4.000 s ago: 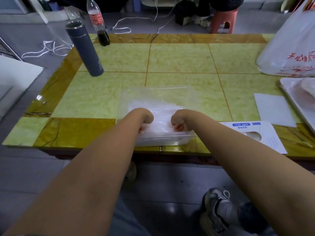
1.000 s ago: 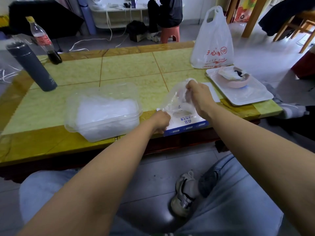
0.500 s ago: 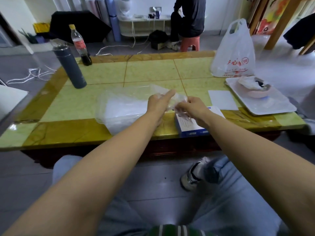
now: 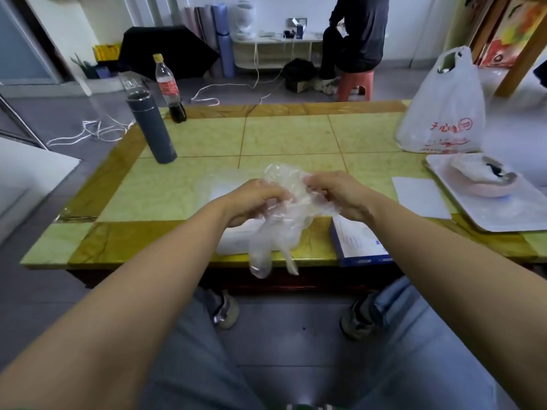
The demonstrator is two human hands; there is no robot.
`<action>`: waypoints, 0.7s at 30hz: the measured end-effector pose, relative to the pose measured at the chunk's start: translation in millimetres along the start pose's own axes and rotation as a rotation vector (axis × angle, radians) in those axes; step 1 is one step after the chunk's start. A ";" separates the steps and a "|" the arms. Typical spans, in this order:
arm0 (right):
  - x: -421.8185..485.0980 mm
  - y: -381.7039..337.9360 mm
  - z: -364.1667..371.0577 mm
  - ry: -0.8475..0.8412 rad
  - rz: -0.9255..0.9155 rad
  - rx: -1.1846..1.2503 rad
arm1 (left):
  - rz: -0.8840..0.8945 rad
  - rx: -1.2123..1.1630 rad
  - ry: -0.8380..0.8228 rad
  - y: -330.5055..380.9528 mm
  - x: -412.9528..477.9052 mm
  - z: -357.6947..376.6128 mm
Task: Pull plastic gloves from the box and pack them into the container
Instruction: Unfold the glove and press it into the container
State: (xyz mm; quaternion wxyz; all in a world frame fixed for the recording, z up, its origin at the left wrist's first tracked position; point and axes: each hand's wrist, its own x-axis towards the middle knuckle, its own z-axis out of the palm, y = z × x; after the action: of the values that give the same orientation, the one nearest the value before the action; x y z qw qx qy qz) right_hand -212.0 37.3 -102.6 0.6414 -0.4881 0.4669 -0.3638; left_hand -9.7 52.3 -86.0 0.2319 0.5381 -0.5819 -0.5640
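Observation:
A clear plastic glove point(image 4: 278, 229) hangs crumpled between both hands, its fingers dangling past the table's front edge. My left hand point(image 4: 251, 199) pinches it from the left and my right hand point(image 4: 337, 193) grips it from the right, both above the table. The clear plastic container point(image 4: 233, 241), with white gloves inside, sits under and behind my hands, mostly hidden. The white and blue glove box point(image 4: 358, 244) lies at the table's front edge, just right of the container and below my right wrist.
On the yellow tiled table point(image 4: 290, 137) stand a dark flask point(image 4: 151, 128) and a cola bottle point(image 4: 170, 90) at back left. A white plastic bag point(image 4: 444, 113), a white tray point(image 4: 497, 208) with a pink bowl and a white sheet point(image 4: 420, 199) occupy the right. A person sits on a stool behind the table.
A glove was pulled from the box by my right hand while my left held the box down. Both hands now hold the glove over the container, and its fingers have dropped down.

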 end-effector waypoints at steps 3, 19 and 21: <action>10.6 -5.9 10.8 0.107 -0.027 -0.041 | -0.031 -0.007 0.097 -8.1 4.6 -26.2; 62.9 14.6 63.9 0.379 -0.042 -0.520 | -0.041 0.050 0.649 -53.6 33.7 -69.1; 62.5 11.7 64.9 0.355 -0.036 -0.443 | 0.006 0.301 0.600 -58.1 38.9 -72.3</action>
State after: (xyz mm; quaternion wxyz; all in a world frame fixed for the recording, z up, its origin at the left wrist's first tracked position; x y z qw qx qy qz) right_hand -131.2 1.2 -123.5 0.4208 -0.5531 0.6314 -0.3439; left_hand 62.7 0.9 -133.3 0.3123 0.7067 -0.5660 -0.2876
